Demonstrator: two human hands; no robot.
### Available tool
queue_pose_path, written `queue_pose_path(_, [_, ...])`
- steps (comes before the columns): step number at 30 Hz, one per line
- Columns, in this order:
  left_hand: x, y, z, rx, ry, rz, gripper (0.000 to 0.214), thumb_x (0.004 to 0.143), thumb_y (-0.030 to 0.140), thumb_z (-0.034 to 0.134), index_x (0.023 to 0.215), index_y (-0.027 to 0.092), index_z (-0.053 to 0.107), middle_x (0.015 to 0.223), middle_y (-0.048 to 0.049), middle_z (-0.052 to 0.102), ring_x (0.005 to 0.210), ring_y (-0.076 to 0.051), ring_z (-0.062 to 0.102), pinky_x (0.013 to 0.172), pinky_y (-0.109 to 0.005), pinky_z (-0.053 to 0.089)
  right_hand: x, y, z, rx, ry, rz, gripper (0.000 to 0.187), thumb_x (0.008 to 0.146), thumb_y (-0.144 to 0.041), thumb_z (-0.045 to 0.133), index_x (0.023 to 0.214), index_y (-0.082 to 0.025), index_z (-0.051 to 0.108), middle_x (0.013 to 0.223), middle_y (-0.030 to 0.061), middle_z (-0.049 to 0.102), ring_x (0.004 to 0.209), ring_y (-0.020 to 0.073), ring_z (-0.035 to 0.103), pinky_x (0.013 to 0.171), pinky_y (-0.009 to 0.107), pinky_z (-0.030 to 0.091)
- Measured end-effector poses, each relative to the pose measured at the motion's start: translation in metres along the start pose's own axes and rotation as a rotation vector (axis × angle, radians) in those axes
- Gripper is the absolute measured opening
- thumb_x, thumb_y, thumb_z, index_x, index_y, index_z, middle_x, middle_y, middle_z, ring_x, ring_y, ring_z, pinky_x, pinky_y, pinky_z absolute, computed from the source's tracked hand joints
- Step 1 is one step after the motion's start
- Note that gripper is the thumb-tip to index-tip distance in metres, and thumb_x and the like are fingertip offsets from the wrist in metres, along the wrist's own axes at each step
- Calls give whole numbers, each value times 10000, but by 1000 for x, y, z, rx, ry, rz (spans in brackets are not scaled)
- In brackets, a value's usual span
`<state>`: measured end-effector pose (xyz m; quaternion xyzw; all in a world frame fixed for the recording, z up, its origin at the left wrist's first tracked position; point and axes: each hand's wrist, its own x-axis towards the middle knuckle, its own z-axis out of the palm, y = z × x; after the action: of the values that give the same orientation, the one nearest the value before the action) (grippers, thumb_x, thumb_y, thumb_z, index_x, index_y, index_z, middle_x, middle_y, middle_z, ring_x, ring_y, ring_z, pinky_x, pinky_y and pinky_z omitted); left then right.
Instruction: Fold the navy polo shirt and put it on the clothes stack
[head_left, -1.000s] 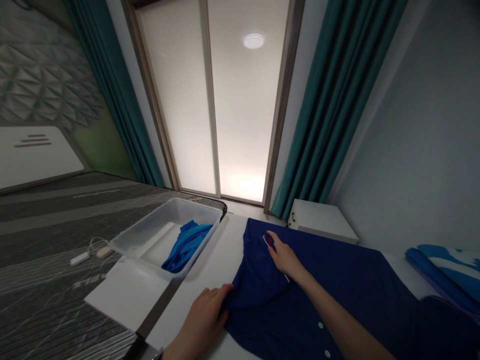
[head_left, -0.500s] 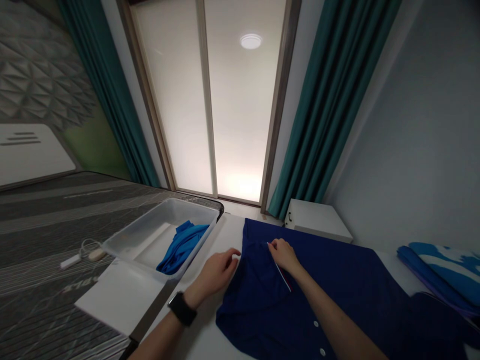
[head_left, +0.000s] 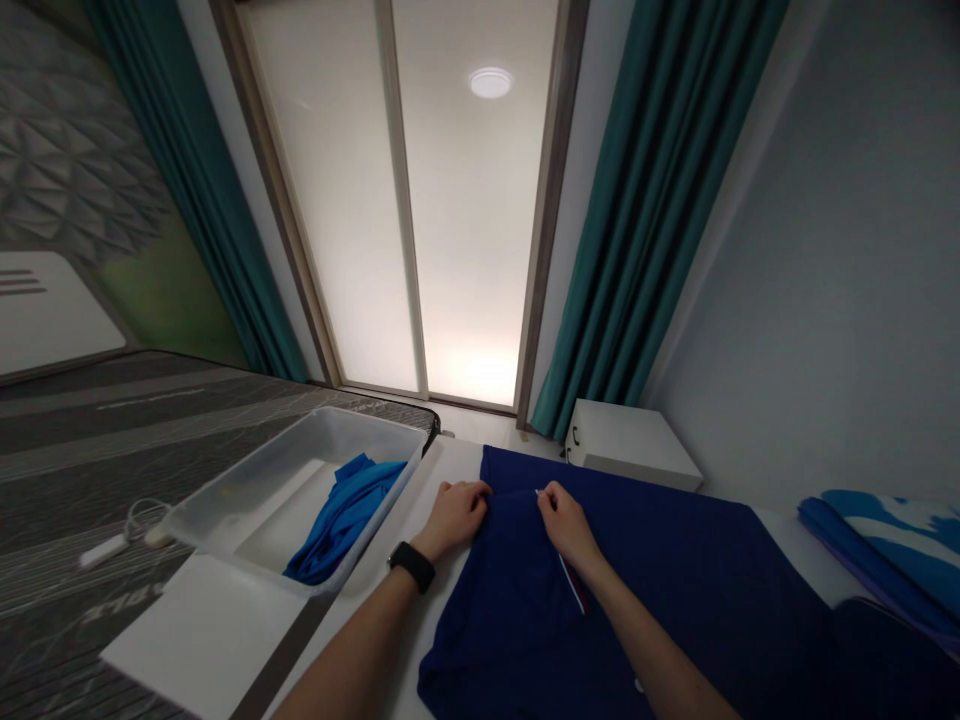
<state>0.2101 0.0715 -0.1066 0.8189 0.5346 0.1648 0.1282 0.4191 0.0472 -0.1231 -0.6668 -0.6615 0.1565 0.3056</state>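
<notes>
A dark navy polo shirt (head_left: pixel 675 570) lies spread on a white table (head_left: pixel 442 470). My left hand (head_left: pixel 457 515), with a black watch on the wrist, pinches the shirt's far left edge, fingers closed on the cloth. My right hand (head_left: pixel 562 520) is closed on the shirt's folded sleeve, whose red-and-white trim (head_left: pixel 574 585) runs back along my forearm. The two hands sit close together at the shirt's far end.
A clear plastic bin (head_left: pixel 247 480) with a bright blue garment (head_left: pixel 341 515) stands at the left, on a white lid (head_left: pixel 195 640). Beyond it lies a grey mattress with a white cable. A folded blue-and-white cloth (head_left: pixel 892 530) is at right; a white cabinet (head_left: pixel 630 455) stands behind the table.
My left hand moved from the shirt's near left edge up to its far edge, beside my right hand. The right hand shifted slightly along the sleeve. The camera turned a little.
</notes>
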Motion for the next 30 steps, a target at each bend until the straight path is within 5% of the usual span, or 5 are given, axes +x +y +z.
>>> queue_pose_path(4, [-3, -4, 0, 57, 40, -26, 218, 854, 189, 442, 955, 230, 631, 915, -26, 698, 925, -217, 617, 848, -364, 348, -10, -9, 2, 72, -17, -64, 247, 947, -407, 331, 772, -253, 412, 658, -31, 567, 617, 160, 570, 582, 238, 378])
queue_pose_path(13, [-1, -16, 0, 181, 92, -72, 152, 849, 185, 461, 884, 220, 604, 985, -59, 615, 1018, -244, 514, 887, -383, 312, -26, -20, 4, -46, -57, -109, 7, 916, -247, 437, 917, -244, 444, 700, -19, 604, 631, 179, 615, 584, 244, 326])
queue_pose_path(18, [-1, -17, 1, 209, 112, -108, 143, 876, 206, 458, 915, 217, 595, 1013, -69, 597, 1037, -251, 486, 923, -397, 305, -29, -31, -7, -115, -25, -124, 163, 987, -226, 316, 1057, -253, 460, 918, 24, 684, 785, 195, 674, 632, 253, 373])
queue_pose_path(24, [-1, -21, 0, 177, 166, -103, 168, 867, 172, 455, 915, 203, 613, 1019, -105, 594, 1057, -288, 480, 941, -455, 312, -36, -40, -10, -399, -207, 17, 221, 997, -299, 358, 1184, -253, 466, 1033, 86, 712, 839, 253, 699, 680, 304, 419])
queue_pose_path(30, [-2, -21, -5, 16, 138, 93, 408, 841, 68, 405, 1168, 218, 598, 1219, -60, 616, 1155, -209, 505, 987, -350, 366, -37, -39, -12, -441, -328, 5, 386, 967, -315, 411, 1347, -241, 418, 1062, 129, 714, 931, 296, 693, 745, 349, 459])
